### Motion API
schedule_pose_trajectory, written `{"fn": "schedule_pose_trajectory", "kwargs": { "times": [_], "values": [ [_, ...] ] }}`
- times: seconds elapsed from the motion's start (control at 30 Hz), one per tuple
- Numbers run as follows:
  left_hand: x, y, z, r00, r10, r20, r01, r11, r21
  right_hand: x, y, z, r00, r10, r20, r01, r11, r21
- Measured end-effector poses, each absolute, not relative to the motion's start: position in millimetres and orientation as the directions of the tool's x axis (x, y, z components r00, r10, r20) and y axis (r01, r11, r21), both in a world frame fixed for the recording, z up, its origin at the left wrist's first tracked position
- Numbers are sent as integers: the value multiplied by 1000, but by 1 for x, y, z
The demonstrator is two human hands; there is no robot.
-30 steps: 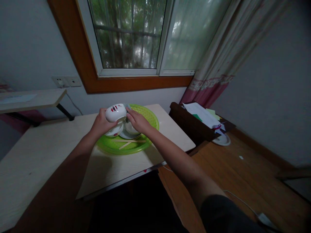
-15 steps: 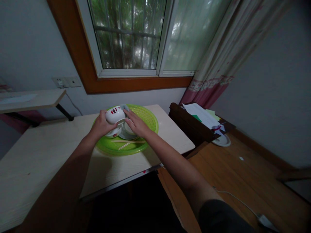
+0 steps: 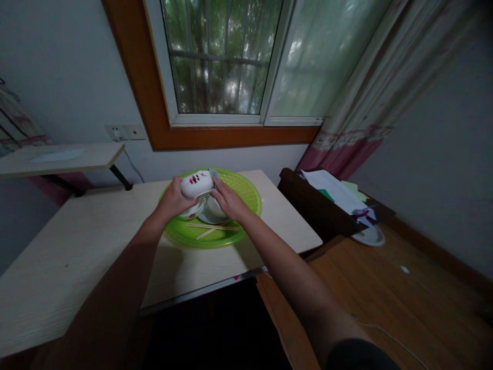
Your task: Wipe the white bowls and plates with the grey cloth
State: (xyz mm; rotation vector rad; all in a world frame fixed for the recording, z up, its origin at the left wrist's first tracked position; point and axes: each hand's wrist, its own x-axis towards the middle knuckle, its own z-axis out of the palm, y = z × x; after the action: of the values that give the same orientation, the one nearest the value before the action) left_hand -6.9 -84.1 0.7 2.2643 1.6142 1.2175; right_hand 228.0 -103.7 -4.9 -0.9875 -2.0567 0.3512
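My left hand (image 3: 171,201) grips a white bowl (image 3: 194,184) with red and black print, tilted on its side above a green plastic basket (image 3: 252,200). On the bowl's right side, my right hand (image 3: 231,200) presses a greyish cloth (image 3: 214,176) against it, fingers closed around the rim area. Below the hands, another white bowl (image 3: 191,211) sits in the basket, partly hidden. Beside it a small white bowl (image 3: 215,207) rests on a plate (image 3: 206,216). Several chopsticks (image 3: 206,226) lie across the basket's front part.
The basket stands on a pale wooden table (image 3: 103,221). A raised shelf (image 3: 77,159) is at the left, by a wall socket (image 3: 125,132). To the right stands a dark wooden piece of furniture (image 3: 298,198) with papers (image 3: 335,190) on it. A window (image 3: 223,61) is behind.
The camera view has swung left, so the whole scene sits further right. The bowl has turned slightly in my left hand, while both hands stay on it with the cloth.
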Motion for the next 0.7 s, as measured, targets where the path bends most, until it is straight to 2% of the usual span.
{"fn": "schedule_pose_trajectory", "kwargs": {
  "times": [0.13, 0.33, 0.43, 0.53, 0.7],
  "values": [
    [-8, -82, -1, 106, 821, 560, 748, -437, 499, 226, -104, -5, -367, 740, 564, 543, 663, -516],
    [-7, -83, -1, 173, 811, 559, 737, -483, 473, 219, -120, 10, -531, 554, 641, 503, 815, -288],
    [-7, -82, -3, 189, 803, 566, 732, -499, 464, 215, -123, 15, -594, 493, 636, 468, 855, -225],
    [-7, -81, -3, 179, 796, 578, 738, -497, 456, 215, -121, 12, -554, 537, 637, 498, 826, -263],
    [-8, -83, -1, 99, 818, 566, 755, -433, 493, 221, -111, 0, -416, 705, 574, 584, 691, -425]
  ]
}}
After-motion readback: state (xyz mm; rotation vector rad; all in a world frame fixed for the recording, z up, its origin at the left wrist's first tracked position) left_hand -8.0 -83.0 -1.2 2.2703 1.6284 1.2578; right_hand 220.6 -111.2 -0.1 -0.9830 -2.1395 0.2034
